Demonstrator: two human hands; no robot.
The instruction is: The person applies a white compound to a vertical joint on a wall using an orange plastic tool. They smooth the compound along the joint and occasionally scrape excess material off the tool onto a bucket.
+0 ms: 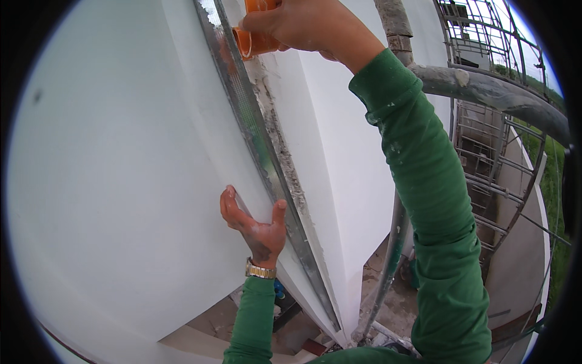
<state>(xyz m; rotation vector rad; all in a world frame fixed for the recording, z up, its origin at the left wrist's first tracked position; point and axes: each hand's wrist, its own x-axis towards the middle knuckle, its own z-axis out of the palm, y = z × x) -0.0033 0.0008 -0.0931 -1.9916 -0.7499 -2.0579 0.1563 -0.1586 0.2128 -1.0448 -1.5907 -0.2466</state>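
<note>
A long grey metal straightedge [265, 155] runs diagonally down along the edge of a white wall. My right hand [297, 24] is at the top, closed around an orange plastic piece [257, 43] with a rounded, hollow-looking end. That piece sits against the bar's right side; its upper part is cut off by the picture's edge. Lower down, my left hand [260, 236] is open, fingers and thumb spread apart. Its thumb is beside the bar and its fingers are over the white wall face [121, 164]; whether they touch it I cannot tell. A metal-banded watch [260, 269] is on that wrist.
Rough grey mortar [282, 145] lines the bar's right side, beside another white wall face [351, 182]. A thick grey scaffold pipe [485, 91] crosses at the right, near an upright pole [388, 276]. More scaffolding [500, 182] stands beyond. Ground and debris show far below.
</note>
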